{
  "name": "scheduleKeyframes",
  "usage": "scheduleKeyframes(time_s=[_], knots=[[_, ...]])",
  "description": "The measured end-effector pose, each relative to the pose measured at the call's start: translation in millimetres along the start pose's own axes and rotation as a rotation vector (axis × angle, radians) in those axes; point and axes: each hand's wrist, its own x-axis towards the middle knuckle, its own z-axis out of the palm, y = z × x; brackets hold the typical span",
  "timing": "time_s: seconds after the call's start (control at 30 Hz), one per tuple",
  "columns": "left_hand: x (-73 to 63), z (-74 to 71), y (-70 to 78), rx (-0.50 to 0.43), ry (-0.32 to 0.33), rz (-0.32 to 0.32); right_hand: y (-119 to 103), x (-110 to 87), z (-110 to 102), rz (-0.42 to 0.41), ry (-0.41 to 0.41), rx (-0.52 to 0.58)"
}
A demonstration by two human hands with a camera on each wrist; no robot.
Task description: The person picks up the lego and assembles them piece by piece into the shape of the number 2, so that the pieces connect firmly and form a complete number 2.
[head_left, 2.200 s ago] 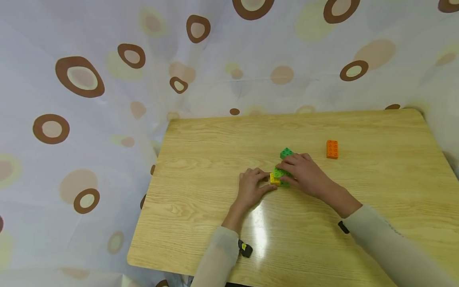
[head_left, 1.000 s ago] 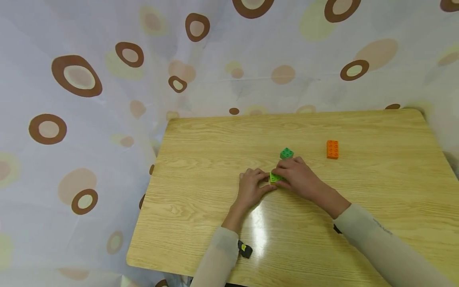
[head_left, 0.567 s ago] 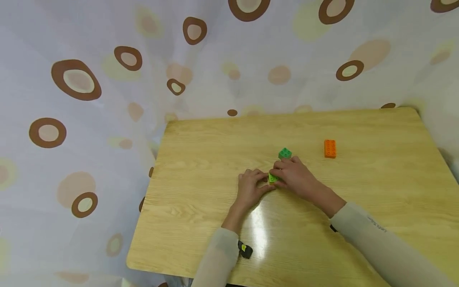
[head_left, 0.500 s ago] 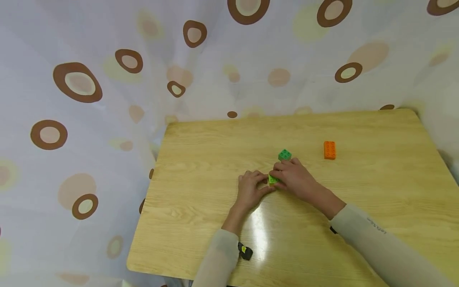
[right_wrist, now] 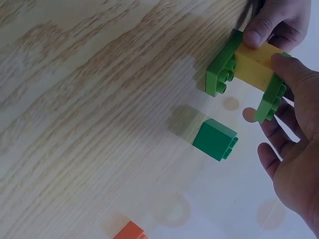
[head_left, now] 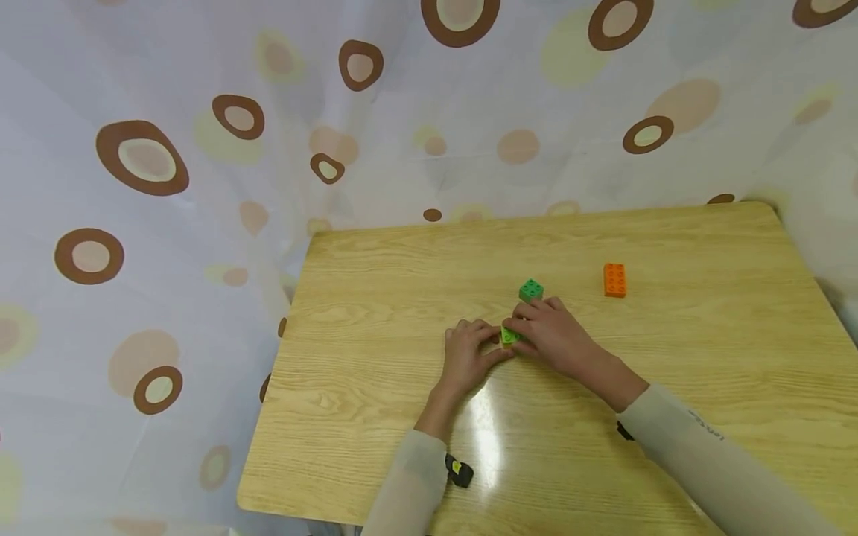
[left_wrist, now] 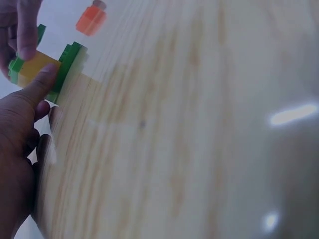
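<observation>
Three toy building bricks are stacked: a green base brick (right_wrist: 222,69), a yellow brick (right_wrist: 254,64) on it, and a light green brick (head_left: 509,336) on top. My left hand (head_left: 465,353) pinches the yellow brick from the left, its thumb along the side in the left wrist view. From the right, my right hand (head_left: 553,339) grips the light green top brick, with its thumb at the seam with the yellow one. In the right wrist view, the base and top bricks both reach past the yellow brick. My right fingers hide much of the stack in the head view.
A darker green brick (head_left: 532,289) stands just behind my right hand. Further right and back lies an orange brick (head_left: 614,280), studs up. The wooden table (head_left: 362,298) has a patterned sheet (head_left: 375,186) behind it.
My right hand has moved left with the light green brick, which now covers the yellow brick in the head view. The left hand keeps its place, and the view has tilted slightly.
</observation>
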Motion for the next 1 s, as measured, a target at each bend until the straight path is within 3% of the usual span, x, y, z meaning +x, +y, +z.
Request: scheduleKeyframes(time_s=[0.2, 0.33, 0.6, 0.77, 1.0], knots=[[-0.1, -0.6, 0.9, -0.008, 0.003, 0.006, 7, -0.5, -8, 0.028, 0.000, 0.058], [-0.5, -1.5, 0.4, -0.006, 0.005, 0.003, 23, 1.8, -25, 0.153, 0.044, 0.155], [-0.1, -3.8, -1.8, 0.001, -0.008, -0.028, 65, 4.4, -51, 0.369, 0.230, 0.248], [0.1, -3.7, -1.6, 0.004, -0.014, -0.026, 74, 5.0, -42, 0.428, 0.217, 0.284], [0.4, -1.7, -1.7, 0.014, -0.007, 0.005, 68, 12.2, -5, 0.442, 0.089, 0.246]])
